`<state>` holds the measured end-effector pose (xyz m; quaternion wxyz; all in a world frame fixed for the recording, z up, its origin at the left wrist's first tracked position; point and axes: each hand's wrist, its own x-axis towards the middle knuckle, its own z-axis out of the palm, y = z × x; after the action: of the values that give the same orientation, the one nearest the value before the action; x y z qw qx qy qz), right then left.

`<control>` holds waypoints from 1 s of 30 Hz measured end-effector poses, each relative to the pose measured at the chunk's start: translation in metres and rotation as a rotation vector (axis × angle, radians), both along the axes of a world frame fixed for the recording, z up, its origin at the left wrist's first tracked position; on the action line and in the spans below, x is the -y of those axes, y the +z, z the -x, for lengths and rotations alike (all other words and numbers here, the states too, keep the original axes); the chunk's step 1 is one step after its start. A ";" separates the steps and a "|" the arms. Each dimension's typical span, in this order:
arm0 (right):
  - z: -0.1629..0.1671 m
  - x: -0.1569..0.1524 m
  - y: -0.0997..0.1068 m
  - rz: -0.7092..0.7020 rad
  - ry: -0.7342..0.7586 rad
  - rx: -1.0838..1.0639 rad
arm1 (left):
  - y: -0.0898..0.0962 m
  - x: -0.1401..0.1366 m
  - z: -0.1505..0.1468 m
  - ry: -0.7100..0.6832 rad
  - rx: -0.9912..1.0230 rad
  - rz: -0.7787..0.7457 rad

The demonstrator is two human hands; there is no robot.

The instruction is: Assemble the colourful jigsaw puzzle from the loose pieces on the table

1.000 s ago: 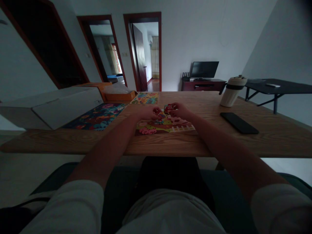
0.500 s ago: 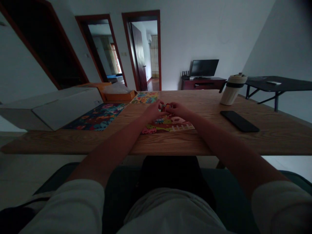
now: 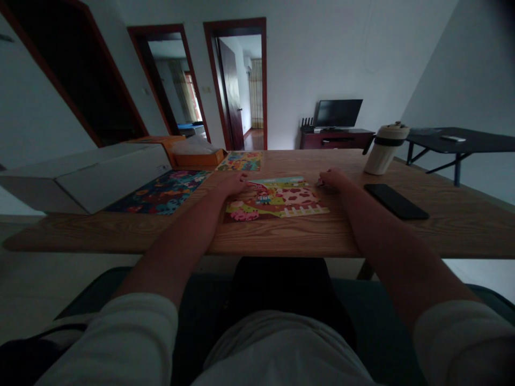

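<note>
A colourful farm picture, apparently a jigsaw puzzle, lies flat on the table before me, with a spotted cow, a white fence, a farmer and a pink animal. My left hand is low at its upper left edge, thumb and fingers a little apart, with nothing visible between them. Beyond the right edge of the picture, my right hand is closed, and a small pale piece shows at its fingertips. That piece is too small and dim to make out fully.
A dark blue patterned picture lies left beside a long white box. Behind are an orange tray and a yellow picture. To the right, a black phone and a cream tumbler stand on the wooden table.
My hands were together over the picture with a small reddish thing between them. They have parted, left hand to the left edge, right hand to the right, uncovering the picture.
</note>
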<state>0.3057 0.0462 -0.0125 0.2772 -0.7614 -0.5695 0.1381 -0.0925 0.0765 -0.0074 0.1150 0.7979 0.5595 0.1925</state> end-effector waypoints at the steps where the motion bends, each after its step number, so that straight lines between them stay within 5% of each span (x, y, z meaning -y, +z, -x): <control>1: -0.002 0.001 0.000 0.018 -0.013 0.032 | 0.001 0.001 -0.001 0.000 0.004 -0.002; 7: 0.009 0.010 0.011 -0.082 -0.063 0.058 | 0.009 0.012 -0.007 -0.046 -0.021 -0.020; 12: 0.040 0.013 0.020 -0.026 0.053 -0.559 | 0.018 0.032 -0.023 -0.116 0.135 -0.006; 18: 0.049 0.023 0.025 0.066 0.030 -0.863 | 0.015 0.045 -0.043 -0.344 0.148 0.164; 26: 0.042 0.031 0.031 0.173 0.011 -1.014 | 0.018 0.040 -0.033 -0.387 0.144 0.262; 30: 0.051 0.033 0.028 0.161 0.140 -0.915 | 0.022 0.045 -0.031 -0.393 0.163 0.240</control>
<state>0.2545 0.0134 0.0151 0.4299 -0.6011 -0.4264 0.5216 -0.0614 0.0315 0.0148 0.2892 0.8538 0.4012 0.1624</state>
